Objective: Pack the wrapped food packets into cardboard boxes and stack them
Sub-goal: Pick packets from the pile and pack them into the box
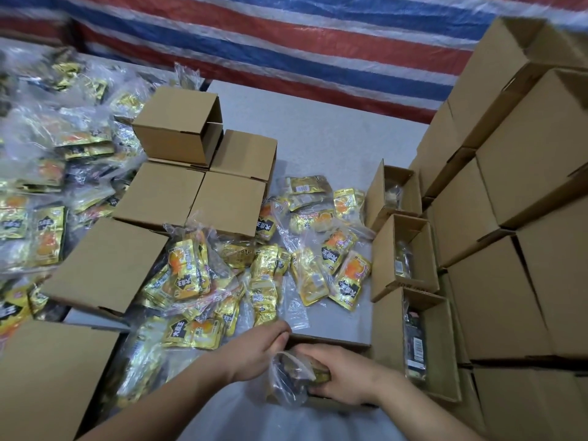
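At the near edge of the grey tabletop [318,128], we are reaching in with both forearms, the two hands meeting over a small open cardboard box [331,340]. Our right hand [342,375] is lying knuckles-up with its fingers curled over a clear bag of packets [288,381], pressing it down at the box mouth. Our left hand [262,348] is angling in from the left, its fingers bent around the box's far-left corner and touching the bag's top.

Just beyond the hands, loose gold-and-orange food packets [337,249] are lying scattered in clear wrappers across the tabletop. To the right, three open boxes [402,253] are standing in a row, each with dark packets inside. To the left, closed boxes [191,192] are sitting in a cluster, one stacked on top.

Farther left, a big heap of bagged packets [47,173] is spreading out; on the right, a wall of stacked cartons [509,218] is rising. Behind everything, a red, white and blue striped tarp [286,36] is hanging.
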### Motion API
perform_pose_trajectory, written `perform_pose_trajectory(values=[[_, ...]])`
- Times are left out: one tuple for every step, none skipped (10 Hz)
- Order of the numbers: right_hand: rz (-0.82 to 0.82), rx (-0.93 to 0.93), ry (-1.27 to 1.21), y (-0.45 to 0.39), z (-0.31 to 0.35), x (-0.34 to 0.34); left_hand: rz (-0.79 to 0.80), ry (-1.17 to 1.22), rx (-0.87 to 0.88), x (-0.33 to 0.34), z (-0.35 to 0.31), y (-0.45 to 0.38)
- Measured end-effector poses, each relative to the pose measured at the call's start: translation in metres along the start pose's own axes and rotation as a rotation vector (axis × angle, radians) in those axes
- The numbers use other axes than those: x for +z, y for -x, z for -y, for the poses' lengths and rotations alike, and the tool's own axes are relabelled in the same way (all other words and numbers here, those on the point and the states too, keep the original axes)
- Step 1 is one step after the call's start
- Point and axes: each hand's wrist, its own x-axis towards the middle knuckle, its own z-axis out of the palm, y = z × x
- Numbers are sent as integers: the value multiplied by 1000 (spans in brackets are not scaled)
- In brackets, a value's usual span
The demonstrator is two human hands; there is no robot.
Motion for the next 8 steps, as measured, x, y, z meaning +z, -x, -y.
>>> perform_pose_trajectory(values=[[39, 3, 70, -15, -6, 12, -10, 2, 10, 1, 3, 1], [33, 45, 210, -25, -15, 23, -28, 0, 21, 1, 6, 0], [33, 140, 357, -34, -15, 32, -59, -12, 23, 4, 6, -1], [93, 266, 566, -49, -3, 43, -97, -12, 2, 7, 3, -2], [185, 335, 627, -62, 11, 53, -111, -56, 24, 9, -3, -3], [243, 334, 686, -74, 14, 62, -108, -73, 60, 11, -6, -2], [192, 376, 690, -80, 18, 68, -86, -77, 53, 11, -8, -1], [172, 504, 546, -78, 29, 73, -56, -101, 27, 7, -6, 2]])
